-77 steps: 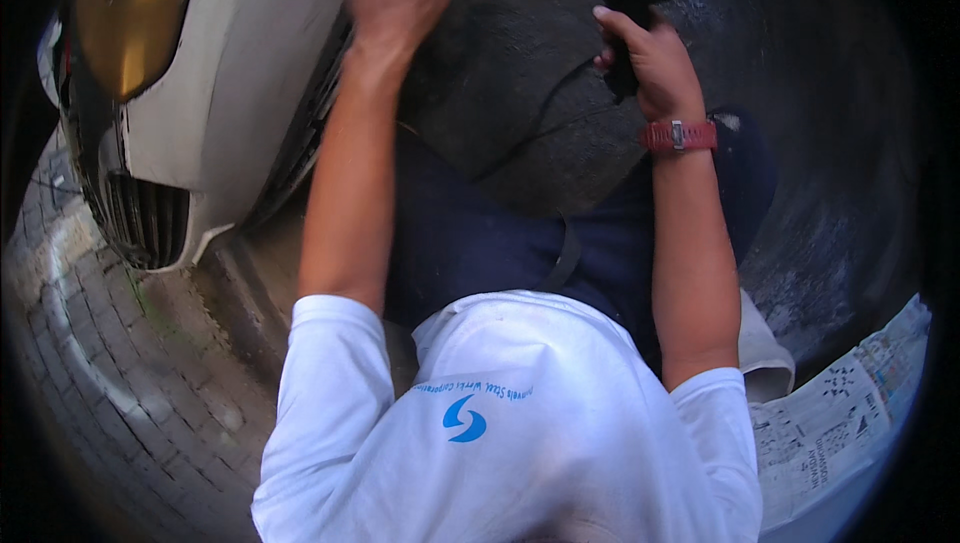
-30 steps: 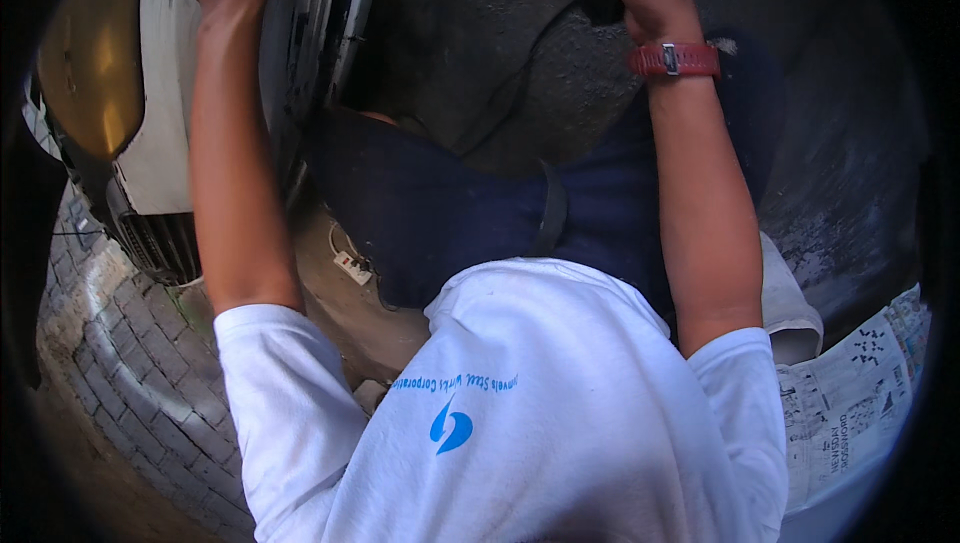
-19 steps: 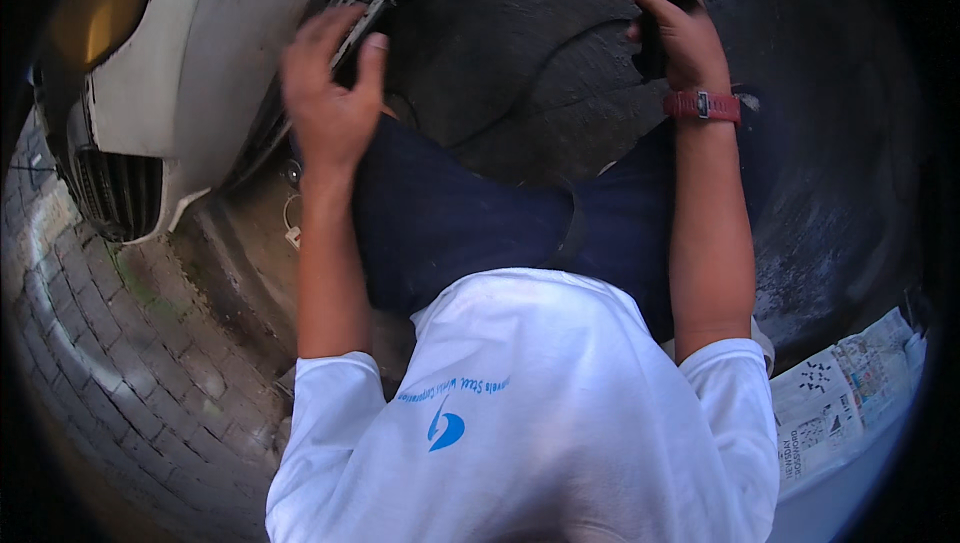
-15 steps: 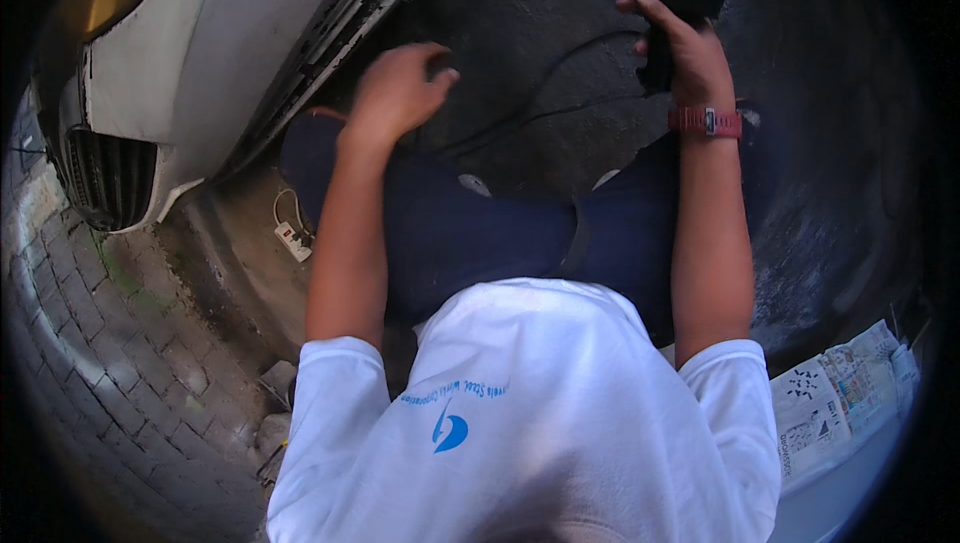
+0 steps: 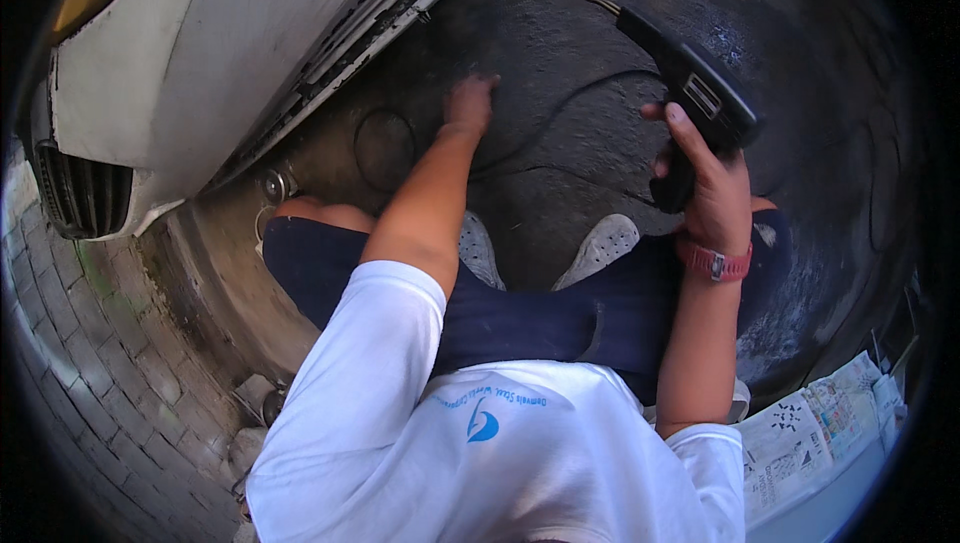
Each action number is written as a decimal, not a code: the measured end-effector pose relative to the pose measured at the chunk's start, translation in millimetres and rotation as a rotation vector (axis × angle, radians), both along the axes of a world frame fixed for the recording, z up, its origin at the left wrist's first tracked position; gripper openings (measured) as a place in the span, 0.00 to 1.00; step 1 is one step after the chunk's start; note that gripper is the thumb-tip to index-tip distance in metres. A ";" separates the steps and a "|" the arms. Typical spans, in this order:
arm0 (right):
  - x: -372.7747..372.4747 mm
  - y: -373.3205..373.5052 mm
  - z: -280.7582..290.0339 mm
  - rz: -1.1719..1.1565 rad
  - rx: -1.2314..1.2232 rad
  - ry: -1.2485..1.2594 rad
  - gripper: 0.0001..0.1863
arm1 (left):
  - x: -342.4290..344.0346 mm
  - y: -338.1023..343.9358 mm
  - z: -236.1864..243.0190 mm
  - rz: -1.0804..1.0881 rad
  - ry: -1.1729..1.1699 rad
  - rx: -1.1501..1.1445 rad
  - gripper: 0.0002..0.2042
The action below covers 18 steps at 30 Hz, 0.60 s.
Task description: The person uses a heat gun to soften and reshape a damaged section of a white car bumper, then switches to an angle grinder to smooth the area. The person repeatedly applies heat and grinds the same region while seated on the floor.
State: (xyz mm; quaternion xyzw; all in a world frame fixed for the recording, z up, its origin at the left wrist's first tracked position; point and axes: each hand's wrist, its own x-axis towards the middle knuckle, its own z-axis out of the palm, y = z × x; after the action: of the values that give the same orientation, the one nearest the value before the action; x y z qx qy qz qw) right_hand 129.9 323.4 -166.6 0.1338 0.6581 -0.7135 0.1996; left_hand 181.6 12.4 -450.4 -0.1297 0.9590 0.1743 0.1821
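My right hand grips the handle of a black, pistol-shaped soldering gun. Two thin metal prongs at its tip point up and to the left. From the handle's foot a black cord runs left across the dark floor. My left hand reaches forward, low over the floor beside the white car bumper; its fingers are mostly hidden and blurred, so whether they hold anything cannot be told.
The bumper's edge fills the upper left, with a dark grille at its end. My shoes stand between my knees. Newspaper lies on a pale surface at the lower right. Paving bricks cover the ground at the left.
My left hand has moved forward and right, down toward the floor. The soldering gun, still in my right hand, is now lower in view with its prongs showing. The view has shifted.
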 end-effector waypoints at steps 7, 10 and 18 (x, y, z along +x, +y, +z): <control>7.7 2.8 1.0 -0.022 -0.002 0.008 0.26 | 8.6 -4.9 -11.3 -0.001 0.032 0.023 0.18; 5.8 2.9 -0.9 -0.008 -0.006 -0.002 0.26 | 5.5 -6.7 -19.0 -0.017 0.018 0.005 0.16; 6.9 -0.4 -2.7 0.013 0.028 -0.003 0.25 | -1.2 -2.0 -33.7 0.009 0.028 -0.032 0.10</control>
State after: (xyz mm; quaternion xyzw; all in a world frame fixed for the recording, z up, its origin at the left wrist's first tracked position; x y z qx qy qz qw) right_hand 136.8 323.0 -169.3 0.1333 0.6685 -0.7028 0.2033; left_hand 180.4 10.4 -484.1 -0.1343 0.9635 0.1616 0.1659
